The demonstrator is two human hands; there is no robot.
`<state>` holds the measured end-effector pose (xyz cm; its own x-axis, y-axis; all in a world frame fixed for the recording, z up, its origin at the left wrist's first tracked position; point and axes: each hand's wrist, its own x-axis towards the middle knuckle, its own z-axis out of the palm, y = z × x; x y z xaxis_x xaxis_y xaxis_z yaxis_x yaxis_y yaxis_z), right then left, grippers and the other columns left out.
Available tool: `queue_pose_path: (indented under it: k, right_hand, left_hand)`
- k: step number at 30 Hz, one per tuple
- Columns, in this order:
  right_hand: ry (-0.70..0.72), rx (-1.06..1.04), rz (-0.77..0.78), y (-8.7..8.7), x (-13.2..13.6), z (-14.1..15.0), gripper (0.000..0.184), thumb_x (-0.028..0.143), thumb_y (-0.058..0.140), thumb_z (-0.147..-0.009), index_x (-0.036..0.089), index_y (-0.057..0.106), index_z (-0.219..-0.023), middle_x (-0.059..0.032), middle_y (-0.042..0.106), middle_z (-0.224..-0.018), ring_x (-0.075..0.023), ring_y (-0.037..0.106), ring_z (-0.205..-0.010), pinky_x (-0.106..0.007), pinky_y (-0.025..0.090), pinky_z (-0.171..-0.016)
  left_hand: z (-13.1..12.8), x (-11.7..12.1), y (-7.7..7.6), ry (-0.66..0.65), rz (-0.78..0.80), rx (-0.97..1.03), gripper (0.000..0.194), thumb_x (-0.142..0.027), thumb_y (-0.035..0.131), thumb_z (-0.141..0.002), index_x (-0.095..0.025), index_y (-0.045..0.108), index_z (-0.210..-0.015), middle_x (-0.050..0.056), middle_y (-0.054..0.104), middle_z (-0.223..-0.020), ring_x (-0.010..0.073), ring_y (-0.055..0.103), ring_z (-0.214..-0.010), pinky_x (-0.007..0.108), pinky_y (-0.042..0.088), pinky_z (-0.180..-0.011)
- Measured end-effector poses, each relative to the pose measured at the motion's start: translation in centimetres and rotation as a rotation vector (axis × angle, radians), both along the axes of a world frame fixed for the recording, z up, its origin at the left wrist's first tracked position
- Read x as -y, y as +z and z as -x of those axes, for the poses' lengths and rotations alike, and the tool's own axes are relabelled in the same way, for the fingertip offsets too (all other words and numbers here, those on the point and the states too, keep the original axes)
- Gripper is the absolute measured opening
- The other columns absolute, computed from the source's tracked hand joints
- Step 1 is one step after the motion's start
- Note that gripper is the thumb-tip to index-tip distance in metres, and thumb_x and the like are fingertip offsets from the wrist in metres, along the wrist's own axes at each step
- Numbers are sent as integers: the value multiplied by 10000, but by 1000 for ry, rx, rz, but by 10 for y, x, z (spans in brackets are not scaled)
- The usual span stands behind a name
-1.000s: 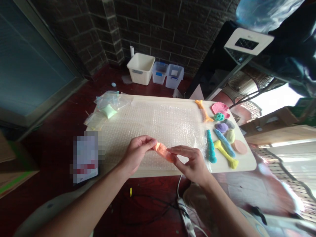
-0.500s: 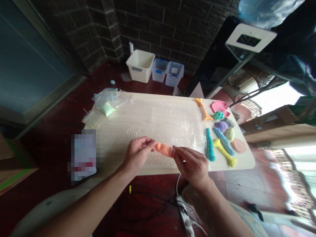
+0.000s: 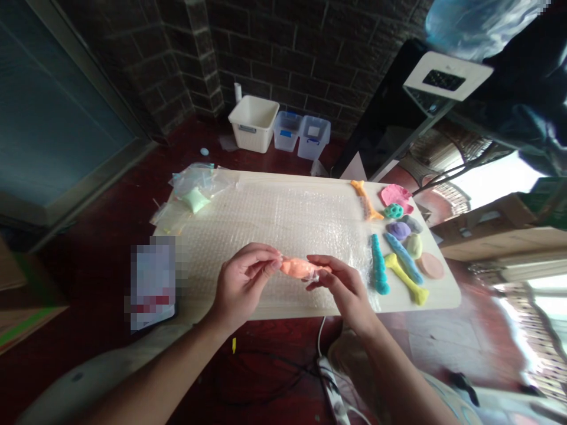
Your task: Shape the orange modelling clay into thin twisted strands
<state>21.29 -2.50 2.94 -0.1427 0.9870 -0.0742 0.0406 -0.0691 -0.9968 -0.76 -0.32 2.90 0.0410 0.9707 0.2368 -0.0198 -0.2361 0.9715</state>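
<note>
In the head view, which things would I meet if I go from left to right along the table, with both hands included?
Pale green packet, left hand, orange piece, right hand, teal beaded strip, purple lump, flat peach disc.

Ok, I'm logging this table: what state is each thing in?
Orange clay: held at both ends, clear film showing
Left hand: fingers pinching the clay's left end
Right hand: fingers around the clay's right end
Bubble wrap: spread flat
Pale green packet: plump, seal unclear
Clear plastic bags: crumpled
Yellow bone-shaped piece: lying flat
Teal ridged piece: lying flat
White bin: upright, open
Clear boxes: upright, open
Power strip: on/off unclear
</note>
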Motion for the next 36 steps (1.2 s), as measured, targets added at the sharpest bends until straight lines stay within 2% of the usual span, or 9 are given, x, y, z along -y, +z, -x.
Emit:
queue_pose_path:
  k: [5, 7, 11, 16, 19, 25, 28, 32, 36]
  right_hand:
    - [16, -131, 72, -1, 0, -4, 314, 353, 752, -929, 215, 743, -1211, -51, 782, -785, -167, 722, -699, -314, 592, -698]
    - [-24, -105, 22, 0, -1, -6, 262, 318, 793, -893, 244, 779, -1145, -54, 795, -889, -163, 727, -772, -300, 586, -731]
    - [-32, -25, -97, 0, -3, -8, 217, 237, 823, -855, 264, 808, -1070, -59, 777, -1059, -179, 721, -953, -291, 574, -825]
    - [-4, -50, -61, 0, -2, -8, 306, 214, 838, -827, 255, 779, -1124, -65, 772, -1102, -171, 724, -943, -287, 584, -834]
    - [34, -26, -41, 2, 0, -9, 380, 215, 848, -807, 231, 750, -1174, -77, 777, -1089, -173, 731, -903, -293, 600, -798]
    - [63, -43, 0, 3, 3, -8, 468, 240, 858, -790, 210, 711, -1233, -70, 778, -1009, -188, 752, -849, -336, 636, -780]
    - [51, -60, 48, 6, 4, -6, 495, 273, 865, -795, 196, 700, -1255, -81, 781, -1011, -199, 763, -854, -348, 640, -783]
    - [18, -75, 100, 10, 6, -3, 460, 296, 867, -806, 185, 718, -1226, -73, 798, -956, -175, 756, -819, -291, 616, -740]
    - [-6, -63, 141, 2, 4, 1, 371, 308, 894, -777, 169, 779, -1101, -58, 798, -850, -154, 737, -712, -259, 593, -667]
  left_hand:
    - [-3, 1, 2, -25, -15, 60, 68, -196, 717, -924, -194, 783, -940, 73, 675, -1103, 187, 689, -1088, 282, 596, -932]
    - [-4, 0, 1, -74, 87, 116, 71, -235, 727, -922, -191, 771, -957, 76, 673, -1131, 203, 682, -1120, 296, 603, -933]
    - [-5, -3, -5, -132, 365, 219, 185, -318, 774, -890, -180, 713, -997, 60, 721, -1034, 198, 728, -963, 305, 635, -803]
    - [-3, -10, -12, -130, 540, 229, 404, -304, 871, -784, -155, 690, -1113, 40, 756, -877, 153, 724, -784, 253, 598, -729]
    - [-2, -12, -13, -155, 624, 230, 382, -330, 891, -746, -120, 737, -1025, 82, 783, -897, 168, 733, -798, 263, 594, -731]
    - [-3, -11, -10, -35, 561, 234, 251, -308, 872, -730, -126, 747, -848, 49, 764, -792, 132, 676, -664, 255, 556, -679]
    - [-3, -10, -10, 24, 482, 183, 191, -282, 840, -761, -141, 739, -840, 34, 755, -792, 137, 680, -719, 246, 533, -715]
    - [-5, -5, -11, -45, 443, 125, 189, -317, 798, -823, -150, 726, -875, 46, 760, -857, 174, 704, -813, 274, 525, -781]
    - [-9, 3, -11, -164, 483, 112, 194, -337, 772, -856, -150, 729, -882, 46, 740, -861, 177, 682, -810, 283, 499, -777]
